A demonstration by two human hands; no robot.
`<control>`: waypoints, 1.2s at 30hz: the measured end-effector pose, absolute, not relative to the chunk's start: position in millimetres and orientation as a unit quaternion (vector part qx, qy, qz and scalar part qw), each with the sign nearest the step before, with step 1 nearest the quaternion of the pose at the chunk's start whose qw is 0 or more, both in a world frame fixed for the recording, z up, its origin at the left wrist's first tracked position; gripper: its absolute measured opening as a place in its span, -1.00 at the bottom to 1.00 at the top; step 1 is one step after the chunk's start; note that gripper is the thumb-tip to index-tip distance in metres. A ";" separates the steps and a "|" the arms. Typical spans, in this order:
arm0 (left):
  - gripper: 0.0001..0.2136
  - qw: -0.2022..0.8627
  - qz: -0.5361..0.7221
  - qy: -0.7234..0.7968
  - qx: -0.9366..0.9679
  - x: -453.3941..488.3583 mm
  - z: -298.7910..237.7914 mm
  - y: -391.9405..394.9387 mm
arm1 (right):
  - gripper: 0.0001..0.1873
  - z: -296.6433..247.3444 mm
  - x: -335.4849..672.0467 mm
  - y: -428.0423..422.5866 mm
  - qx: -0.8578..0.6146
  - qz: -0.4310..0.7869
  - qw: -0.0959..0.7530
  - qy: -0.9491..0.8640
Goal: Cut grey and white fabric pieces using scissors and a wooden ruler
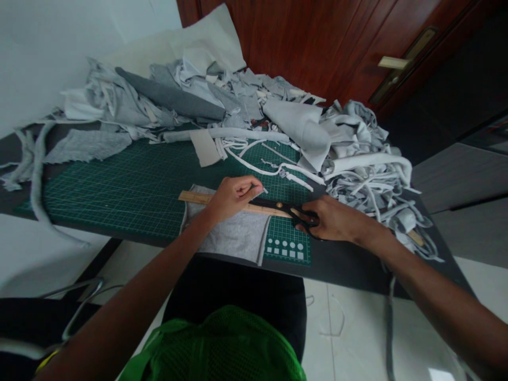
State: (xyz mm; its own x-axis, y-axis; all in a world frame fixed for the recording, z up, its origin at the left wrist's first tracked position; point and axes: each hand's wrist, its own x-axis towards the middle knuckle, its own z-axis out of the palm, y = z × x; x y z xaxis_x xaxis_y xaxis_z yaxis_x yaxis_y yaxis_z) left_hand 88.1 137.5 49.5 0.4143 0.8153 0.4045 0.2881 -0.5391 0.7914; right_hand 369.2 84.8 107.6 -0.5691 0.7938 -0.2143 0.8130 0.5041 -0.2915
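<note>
Light is dim; the floor (pixel 353 338) shows glare.

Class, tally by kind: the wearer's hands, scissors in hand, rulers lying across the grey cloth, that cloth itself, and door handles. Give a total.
Hands: 2 (left hand, right hand)
Scissors: 1 pair
Ruler: 1
Grey cloth: 1
Door handle: 1
Total: 6

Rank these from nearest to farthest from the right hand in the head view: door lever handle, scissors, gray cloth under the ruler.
1. Black scissors: gripped in the right hand.
2. Gray cloth: left of that hand, partly under the wooden ruler.
3. Door lever handle: beyond the table, toward the upper right.
</note>
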 end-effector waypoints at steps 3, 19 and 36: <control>-0.75 0.322 0.411 0.359 0.774 87.5 48.7 137.4 | -0.72 107.5 368.4 84.4 0.461 -0.182 0.020 0.868; -0.76 0.328 0.433 0.368 0.754 84.8 51.4 135.6 | -0.80 104.8 371.7 86.3 0.457 -0.205 -0.001 0.865; -0.78 0.359 0.475 0.358 0.720 81.8 52.9 139.1 | -0.74 108.8 360.0 85.7 0.470 -0.156 0.033 0.868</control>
State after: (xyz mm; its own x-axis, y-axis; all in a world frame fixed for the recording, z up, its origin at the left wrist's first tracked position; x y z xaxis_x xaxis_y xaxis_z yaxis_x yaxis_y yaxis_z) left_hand 81.8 139.1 52.9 0.2934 0.8557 0.4262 0.1737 -0.4861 0.8565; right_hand 360.0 85.7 108.8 -0.5561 0.8058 -0.2036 0.8263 0.5095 -0.2402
